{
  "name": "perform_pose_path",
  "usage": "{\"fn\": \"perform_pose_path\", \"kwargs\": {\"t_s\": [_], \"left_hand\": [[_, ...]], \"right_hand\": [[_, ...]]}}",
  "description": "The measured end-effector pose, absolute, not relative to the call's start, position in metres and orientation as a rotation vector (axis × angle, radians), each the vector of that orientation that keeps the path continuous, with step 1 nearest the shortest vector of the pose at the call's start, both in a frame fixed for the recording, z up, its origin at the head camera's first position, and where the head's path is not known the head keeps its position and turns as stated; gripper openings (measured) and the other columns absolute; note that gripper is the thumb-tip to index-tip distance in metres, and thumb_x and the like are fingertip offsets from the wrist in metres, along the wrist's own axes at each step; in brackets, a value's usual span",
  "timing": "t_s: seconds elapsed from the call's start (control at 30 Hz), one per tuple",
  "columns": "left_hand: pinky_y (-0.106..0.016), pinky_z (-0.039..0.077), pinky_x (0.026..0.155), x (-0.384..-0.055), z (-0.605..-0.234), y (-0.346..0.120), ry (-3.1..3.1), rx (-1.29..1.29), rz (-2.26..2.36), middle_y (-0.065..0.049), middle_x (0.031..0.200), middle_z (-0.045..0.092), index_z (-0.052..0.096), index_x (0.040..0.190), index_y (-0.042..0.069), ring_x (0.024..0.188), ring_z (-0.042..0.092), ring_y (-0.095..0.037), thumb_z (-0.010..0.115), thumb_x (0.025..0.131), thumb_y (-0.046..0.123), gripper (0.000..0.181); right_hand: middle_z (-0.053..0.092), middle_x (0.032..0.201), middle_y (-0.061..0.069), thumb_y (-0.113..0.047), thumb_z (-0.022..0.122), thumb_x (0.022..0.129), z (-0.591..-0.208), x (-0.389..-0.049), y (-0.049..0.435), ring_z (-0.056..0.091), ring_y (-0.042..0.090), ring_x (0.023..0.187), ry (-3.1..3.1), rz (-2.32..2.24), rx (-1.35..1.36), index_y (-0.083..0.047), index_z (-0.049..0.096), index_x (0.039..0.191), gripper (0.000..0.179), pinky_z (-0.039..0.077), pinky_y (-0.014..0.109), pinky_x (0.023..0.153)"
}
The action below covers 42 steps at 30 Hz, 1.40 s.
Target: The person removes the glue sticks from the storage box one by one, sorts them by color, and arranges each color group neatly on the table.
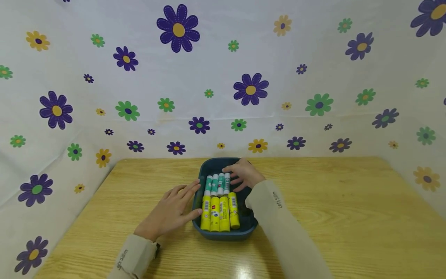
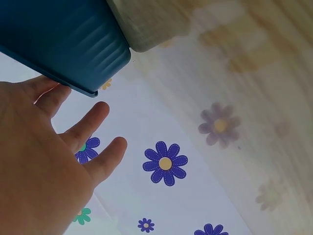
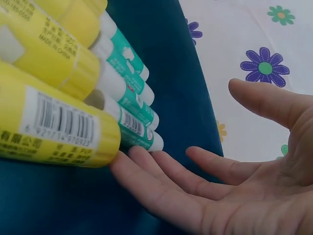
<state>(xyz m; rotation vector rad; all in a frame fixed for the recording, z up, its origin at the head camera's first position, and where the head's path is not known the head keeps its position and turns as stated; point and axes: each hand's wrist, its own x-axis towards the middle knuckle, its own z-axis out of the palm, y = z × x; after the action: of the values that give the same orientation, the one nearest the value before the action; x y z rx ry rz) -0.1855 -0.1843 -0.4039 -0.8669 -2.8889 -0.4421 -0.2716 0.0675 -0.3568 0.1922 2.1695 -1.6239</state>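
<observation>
A dark blue plastic bin [image 1: 226, 236] stands on the table. Inside, several yellow glue sticks [image 1: 215, 215] lie side by side in the front row. Smaller green-and-white glue sticks [image 1: 221, 185] line up behind them. My left hand [image 1: 170, 211] is at the bin's left side, fingers extended; in the left wrist view a couple of fingers touch the bin's rim [image 2: 80, 89]. My right hand [image 1: 245, 174] reaches into the bin's right side. In the right wrist view its extended fingers [image 3: 161, 196] lie beside the rightmost green-and-white stick [image 3: 137, 128], and the thumb stands apart.
The wooden table [image 1: 331, 217] extends to both sides of the bin. A white cloth with printed flowers [image 1: 216, 66] hangs behind it and along the sides. Inside the bin, bare floor shows to the right of the glue sticks.
</observation>
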Motion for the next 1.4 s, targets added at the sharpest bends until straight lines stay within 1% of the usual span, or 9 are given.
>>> {"fn": "perform_pose_path", "kwargs": {"t_s": [0.2, 0.43, 0.53, 0.77, 0.97, 1.1, 1.23, 1.3, 1.4], "left_hand": [[-0.063, 0.028, 0.113, -0.185, -0.403, -0.183, -2.877, -0.874, -0.433, -0.004, 0.166, 0.028, 0.037, 0.157, 0.006, 0.140, 0.039, -0.038, 0.055, 0.101, 0.050, 0.074], [-0.064, 0.029, 0.113, -0.185, -0.404, -0.182, -2.881, -0.872, -0.420, -0.004, 0.166, 0.026, 0.036, 0.158, 0.006, 0.140, 0.039, -0.039, 0.054, 0.101, 0.052, 0.074], [-0.063, 0.029, 0.113, -0.184, -0.404, -0.184, -2.887, -0.854, -0.420, -0.003, 0.167, 0.025, 0.035, 0.158, 0.007, 0.141, 0.039, -0.038, 0.055, 0.101, 0.051, 0.075], [-0.064, 0.028, 0.113, -0.183, -0.402, -0.185, -2.898, -0.843, -0.418, -0.001, 0.167, 0.024, 0.034, 0.159, 0.009, 0.142, 0.037, -0.037, 0.055, 0.101, 0.052, 0.076], [-0.064, 0.028, 0.114, -0.183, -0.401, -0.186, -2.897, -0.847, -0.410, -0.002, 0.167, 0.024, 0.034, 0.159, 0.008, 0.143, 0.035, -0.039, 0.055, 0.101, 0.051, 0.075], [-0.065, 0.028, 0.113, -0.183, -0.400, -0.186, -2.897, -0.852, -0.418, -0.003, 0.167, 0.024, 0.035, 0.159, 0.007, 0.143, 0.035, -0.040, 0.055, 0.102, 0.050, 0.074], [-0.065, 0.028, 0.113, -0.183, -0.401, -0.183, -2.899, -0.857, -0.433, -0.003, 0.167, 0.024, 0.034, 0.158, 0.006, 0.143, 0.034, -0.040, 0.055, 0.102, 0.049, 0.074], [-0.066, 0.028, 0.112, -0.183, -0.402, -0.182, -2.896, -0.862, -0.434, -0.004, 0.167, 0.025, 0.035, 0.158, 0.006, 0.143, 0.035, -0.041, 0.054, 0.102, 0.049, 0.074], [-0.066, 0.029, 0.112, -0.183, -0.403, -0.181, -2.898, -0.866, -0.430, -0.004, 0.167, 0.024, 0.035, 0.158, 0.005, 0.143, 0.035, -0.041, 0.054, 0.102, 0.050, 0.074]], "right_hand": [[0.053, 0.135, 0.030, -0.020, 0.067, 0.099, -0.364, -0.272, 0.066, 0.061, 0.044, 0.115, 2.180, -1.601, 0.198, 0.007, 0.050, 0.138, 0.051, 0.057, 0.054, 0.088], [0.050, 0.141, 0.028, -0.013, 0.065, 0.099, -0.373, -0.271, 0.065, 0.059, 0.041, 0.117, 2.213, -1.587, 0.110, 0.006, 0.042, 0.148, 0.058, 0.054, 0.054, 0.093], [0.049, 0.144, 0.026, -0.007, 0.065, 0.097, -0.375, -0.270, 0.063, 0.058, 0.041, 0.119, 2.237, -1.573, 0.050, 0.006, 0.043, 0.148, 0.057, 0.053, 0.054, 0.094], [0.058, 0.128, 0.026, 0.003, 0.071, 0.088, -0.383, -0.270, 0.056, 0.060, 0.038, 0.115, 2.318, -1.528, 0.040, 0.005, 0.049, 0.142, 0.059, 0.057, 0.050, 0.088], [0.060, 0.125, 0.023, 0.002, 0.077, 0.083, -0.384, -0.270, 0.055, 0.061, 0.035, 0.111, 2.321, -1.518, -0.011, 0.005, 0.047, 0.144, 0.068, 0.058, 0.047, 0.086], [0.062, 0.117, 0.020, 0.004, 0.076, 0.083, -0.385, -0.270, 0.055, 0.063, 0.033, 0.103, 2.311, -1.529, -0.028, 0.005, 0.047, 0.143, 0.067, 0.058, 0.047, 0.085], [0.063, 0.108, 0.021, 0.009, 0.072, 0.084, -0.379, -0.270, 0.059, 0.065, 0.032, 0.094, 2.240, -1.654, -0.032, 0.004, 0.045, 0.144, 0.065, 0.059, 0.046, 0.083], [0.062, 0.107, 0.022, 0.011, 0.070, 0.086, -0.374, -0.271, 0.062, 0.066, 0.032, 0.090, 2.198, -1.724, -0.054, 0.004, 0.044, 0.144, 0.064, 0.060, 0.045, 0.082], [0.058, 0.112, 0.022, 0.012, 0.067, 0.087, -0.364, -0.273, 0.068, 0.064, 0.031, 0.089, 2.166, -1.792, -0.084, 0.003, 0.043, 0.144, 0.063, 0.060, 0.045, 0.083]]}}
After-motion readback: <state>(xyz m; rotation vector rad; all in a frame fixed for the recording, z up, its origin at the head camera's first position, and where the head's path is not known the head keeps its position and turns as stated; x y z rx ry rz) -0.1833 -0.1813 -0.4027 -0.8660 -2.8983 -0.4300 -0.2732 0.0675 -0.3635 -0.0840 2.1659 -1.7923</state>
